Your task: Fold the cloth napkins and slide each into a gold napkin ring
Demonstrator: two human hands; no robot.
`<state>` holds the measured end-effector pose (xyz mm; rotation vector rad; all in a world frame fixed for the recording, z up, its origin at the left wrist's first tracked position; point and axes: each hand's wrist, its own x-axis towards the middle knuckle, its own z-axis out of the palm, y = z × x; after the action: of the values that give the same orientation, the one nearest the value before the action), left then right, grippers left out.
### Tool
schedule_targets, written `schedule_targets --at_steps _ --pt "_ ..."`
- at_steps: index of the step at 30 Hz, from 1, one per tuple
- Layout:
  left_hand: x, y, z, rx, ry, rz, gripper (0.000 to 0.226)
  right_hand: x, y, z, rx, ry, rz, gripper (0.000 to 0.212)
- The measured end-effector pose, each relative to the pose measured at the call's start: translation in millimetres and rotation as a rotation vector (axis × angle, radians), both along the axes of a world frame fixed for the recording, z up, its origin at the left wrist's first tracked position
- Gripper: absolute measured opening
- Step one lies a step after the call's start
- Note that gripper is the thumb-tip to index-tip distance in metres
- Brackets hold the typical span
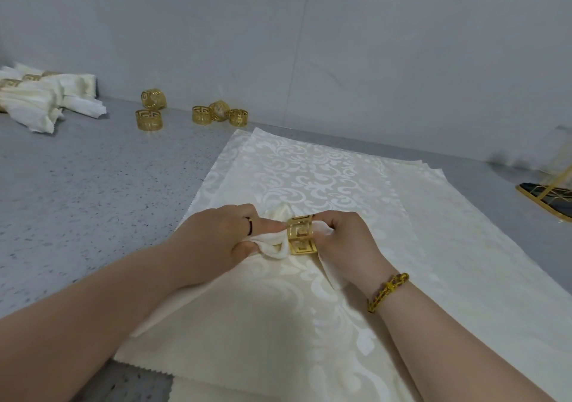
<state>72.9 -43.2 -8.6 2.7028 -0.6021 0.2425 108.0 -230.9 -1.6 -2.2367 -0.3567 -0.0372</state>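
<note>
The left hand [213, 240] grip pinches the bunched napkin [272, 244]; the right hand [346, 240] grip clamps the gold napkin ring [301, 237] around it.

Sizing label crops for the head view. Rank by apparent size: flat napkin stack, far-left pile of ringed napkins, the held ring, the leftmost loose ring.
1. flat napkin stack
2. pile of ringed napkins
3. held ring and loose ring: unranked, similar, and the held one is nearer the camera.
</note>
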Motion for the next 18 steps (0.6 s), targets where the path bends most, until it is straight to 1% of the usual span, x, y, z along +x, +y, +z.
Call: schedule_targets --at_steps 2,4,5,6,8,10,12,13,14,17,18 --pt "-1.7 0.2 1.6 -0.089 0.050 0.054 0.048 0.8 -0.3 -0.8 0.033 -0.020 0.006 0.032" --pt "-3.8 -0.1 3.6 -0.171 0.118 0.113 0.061 0.0 -5.7 0.8 0.149 0.038 0.017 0.029" --pt "-4.7 0.9 4.5 -0.193 0.133 0.138 0.063 -0.4 -8.3 2.1 0.227 0.084 0.034 0.026" --pt "-5.5 1.6 4.8 -0.215 0.131 0.146 0.061 -0.6 -10.5 1.9 0.301 0.133 0.054 0.024" --pt "-5.5 3.3 2.6 -0.217 0.132 0.136 0.047 -0.8 -11.5 0.6 0.400 0.203 0.092 0.023" --pt "-6.9 2.8 1.4 -0.138 0.141 0.105 0.036 0.0 -10.8 -0.2 0.379 0.176 0.076 0.027" --pt "-10.5 1.1 2.3 -0.095 0.158 0.111 0.038 -0.6 -10.7 0.5 0.285 0.094 0.062 0.029" --pt "-12.0 0.4 3.6 -0.093 0.184 0.124 0.044 -1.6 -11.2 1.0 0.255 0.068 0.070 0.030" --pt "-13.5 0.2 5.4 -0.089 0.225 0.135 0.055 -2.6 -11.8 0.3 0.234 0.050 0.086 0.031" --pt "-11.8 0.2 13.7 -0.118 0.378 0.128 0.103 -5.0 -11.9 -2.0 0.155 0.004 0.146 0.039" --pt "-10.0 0.7 18.0 -0.162 0.401 0.120 0.110 -4.4 -11.3 -4.0 0.137 -0.010 0.160 0.042"
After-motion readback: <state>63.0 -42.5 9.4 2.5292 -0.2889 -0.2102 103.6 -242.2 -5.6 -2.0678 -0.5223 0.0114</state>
